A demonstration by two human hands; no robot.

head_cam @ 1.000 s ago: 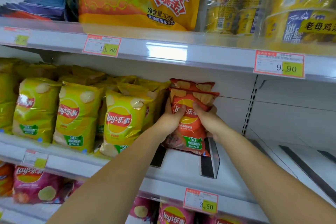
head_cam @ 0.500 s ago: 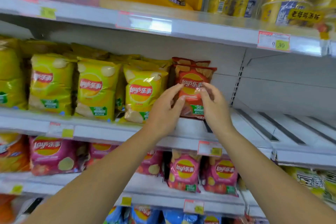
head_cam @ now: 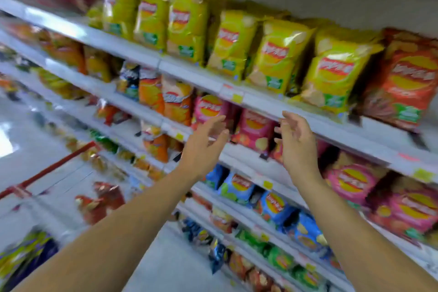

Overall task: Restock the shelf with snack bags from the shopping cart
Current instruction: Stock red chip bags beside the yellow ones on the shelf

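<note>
Two hands hover in the air with nothing in either grip: the left hand (head_cam: 203, 147) and the right hand (head_cam: 296, 142) are apart, fingers loosely spread. One red snack bag (head_cam: 403, 85) stands upright on the shelf (head_cam: 265, 103) just right of the yellow bags (head_cam: 279, 54). More red bags (head_cam: 102, 201), blurred, lie in the shopping cart (head_cam: 51, 168) at lower left.

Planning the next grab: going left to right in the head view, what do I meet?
cart handle → red bag in the cart → left hand → right hand → red bag on the shelf
</note>
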